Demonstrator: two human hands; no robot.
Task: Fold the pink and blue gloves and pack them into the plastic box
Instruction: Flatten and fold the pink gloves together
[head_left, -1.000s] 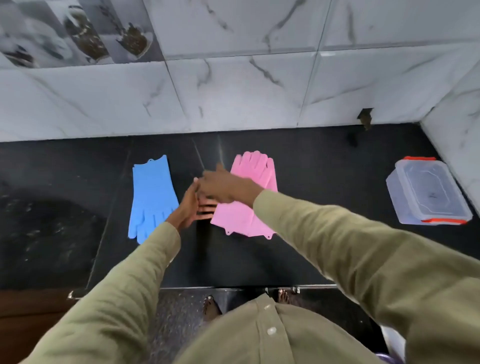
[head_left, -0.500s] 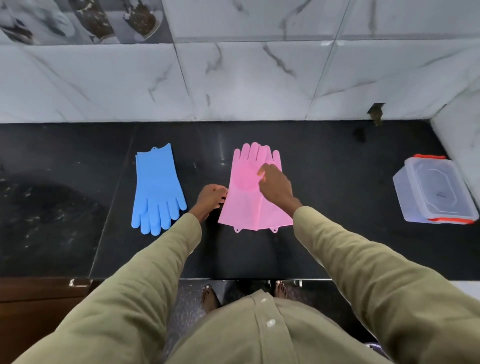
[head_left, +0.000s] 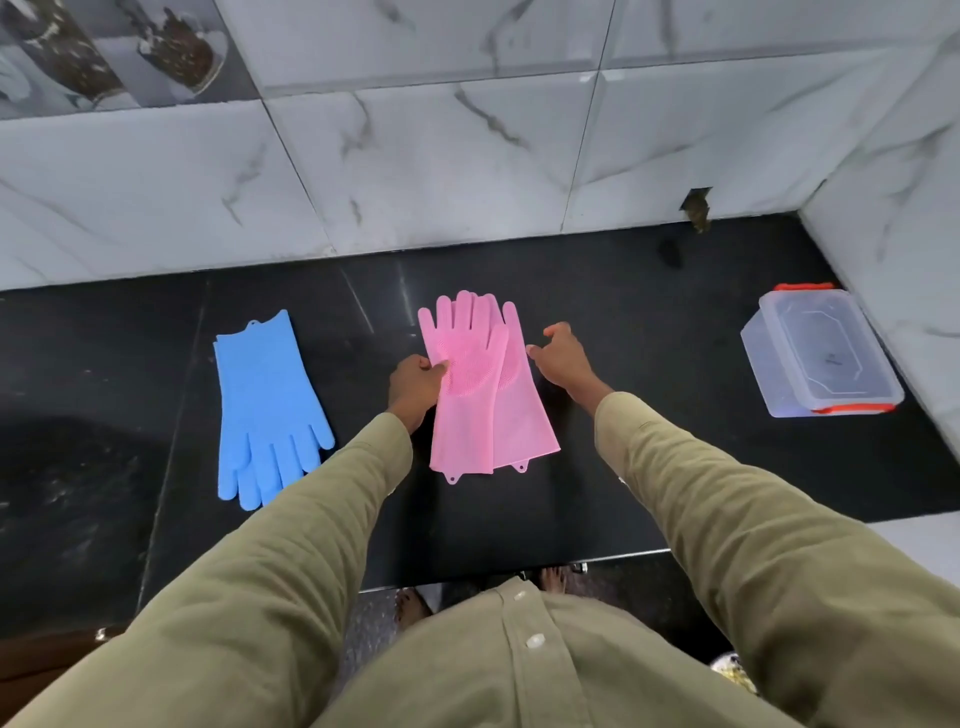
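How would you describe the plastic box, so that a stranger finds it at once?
Look at the black countertop and follow it to its right end, near the marble wall corner. The plastic box stands there alone: clear, lid on, with orange-red clips at both ends, far from the gloves.

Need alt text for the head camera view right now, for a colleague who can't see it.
A person's left hand pinches the left edge of stacked pink gloves on a black counter, while the right hand hovers open beside them. Blue gloves lie to the left; a lidded plastic box sits far right.
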